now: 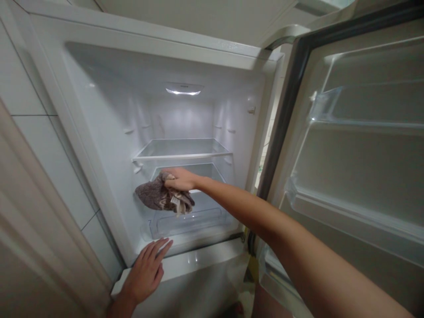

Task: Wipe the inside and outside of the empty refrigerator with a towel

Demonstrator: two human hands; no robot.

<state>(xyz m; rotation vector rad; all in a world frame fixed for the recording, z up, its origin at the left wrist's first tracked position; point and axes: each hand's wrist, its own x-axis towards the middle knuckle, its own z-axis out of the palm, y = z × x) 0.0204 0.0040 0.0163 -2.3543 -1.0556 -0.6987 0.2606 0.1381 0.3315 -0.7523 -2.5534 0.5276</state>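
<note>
Inside an open refrigerator (99, 145), my right hand (182, 179) grips a bunched grey-brown cloth (154, 194) with a pale label hanging from it. The cloth is near the left inner wall, in front of the lower glass shelf and below the upper glass shelf (182, 156). My left hand (145, 271) lies with outstretched fingers at the refrigerator's lower front edge, holding nothing. Beneath the cloth sits a clear drawer (188, 223). Part of the lower shelf is hidden behind the cloth and my right hand.
At the right the refrigerator door (357, 168) stands open, with clear door bins (357, 216) and a dark gasket (285, 101). A lit lamp (183, 92) is on the ceiling inside. White wall tiles (49, 159) run close along the left.
</note>
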